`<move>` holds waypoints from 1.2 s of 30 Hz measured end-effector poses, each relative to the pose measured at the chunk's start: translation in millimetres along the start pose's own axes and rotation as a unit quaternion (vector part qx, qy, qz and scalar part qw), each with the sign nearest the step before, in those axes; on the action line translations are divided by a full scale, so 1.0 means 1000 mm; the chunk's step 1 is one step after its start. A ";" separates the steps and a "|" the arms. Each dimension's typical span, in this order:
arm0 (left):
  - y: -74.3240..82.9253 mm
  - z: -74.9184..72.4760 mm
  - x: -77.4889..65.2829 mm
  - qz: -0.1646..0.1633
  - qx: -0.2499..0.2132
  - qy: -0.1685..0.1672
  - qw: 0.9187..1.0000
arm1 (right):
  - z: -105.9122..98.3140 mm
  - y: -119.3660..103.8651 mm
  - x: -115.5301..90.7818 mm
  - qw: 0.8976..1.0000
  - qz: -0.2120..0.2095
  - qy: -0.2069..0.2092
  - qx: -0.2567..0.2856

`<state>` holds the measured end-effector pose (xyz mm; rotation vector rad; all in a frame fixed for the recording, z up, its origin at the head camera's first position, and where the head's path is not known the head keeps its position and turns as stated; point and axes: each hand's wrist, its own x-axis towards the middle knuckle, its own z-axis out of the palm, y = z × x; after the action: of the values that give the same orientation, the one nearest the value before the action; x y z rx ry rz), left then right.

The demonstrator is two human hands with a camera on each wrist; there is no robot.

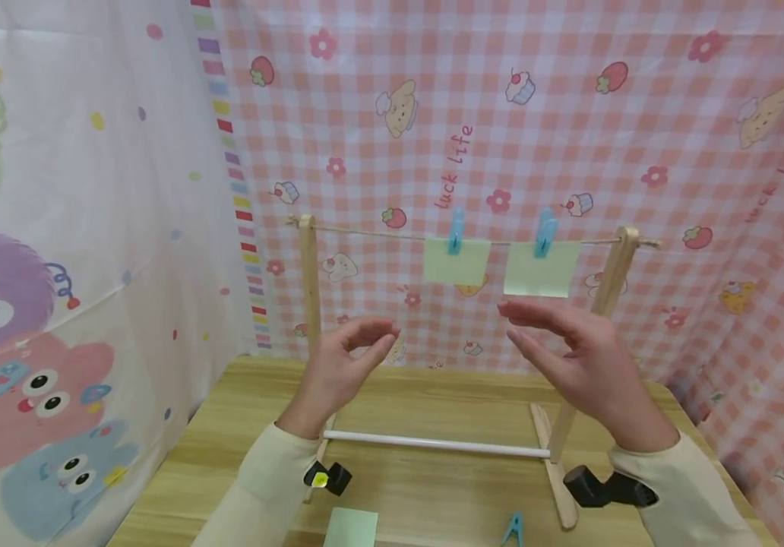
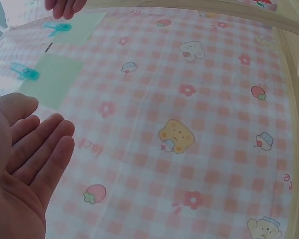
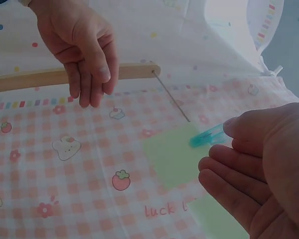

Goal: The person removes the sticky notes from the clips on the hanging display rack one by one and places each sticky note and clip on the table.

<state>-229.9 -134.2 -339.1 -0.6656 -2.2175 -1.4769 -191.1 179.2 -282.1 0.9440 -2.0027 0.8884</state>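
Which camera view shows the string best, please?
The head view: the string runs between both wooden posts, broken only by the clipped notes. The right wrist view shows one stretch from a post to a note; the left wrist view, just a short piece between the notes.

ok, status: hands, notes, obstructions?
Left hand, right hand both empty. Two notes clipped on string. More paper, one clip on table. Nothing visibly in the way.

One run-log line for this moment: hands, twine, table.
left hand: empty; right hand: empty; twine: two green papers, blue clothespin on each; table: green paper, blue clothespin
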 end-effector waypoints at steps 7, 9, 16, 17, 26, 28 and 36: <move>0.005 0.006 0.013 0.008 0.008 0.001 1.000 | 0.000 0.000 0.012 1.000 -0.003 0.009 0.008; 0.007 0.006 0.016 0.002 0.007 0.003 1.000 | -0.001 0.000 0.015 1.000 -0.003 0.010 0.009; 0.012 0.007 0.029 0.013 -0.011 0.010 1.000 | -0.003 -0.002 0.028 1.000 0.001 0.014 0.013; 0.013 0.007 0.031 0.014 -0.012 0.011 1.000 | -0.004 -0.002 0.030 1.000 0.001 0.016 0.011; 0.014 0.008 0.040 0.008 -0.021 0.017 1.000 | -0.003 -0.007 0.043 1.000 0.012 0.019 -0.010; 0.014 0.008 0.041 0.003 -0.018 0.012 1.000 | -0.002 -0.007 0.045 1.000 0.010 0.018 -0.016; 0.017 0.008 0.049 0.002 -0.001 0.012 1.000 | 0.002 -0.005 0.055 0.999 0.003 0.027 -0.021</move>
<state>-259.9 -113.1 -301.7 -0.6498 -2.1963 -1.4786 -212.4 157.5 -236.3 0.8825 -1.9709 0.8635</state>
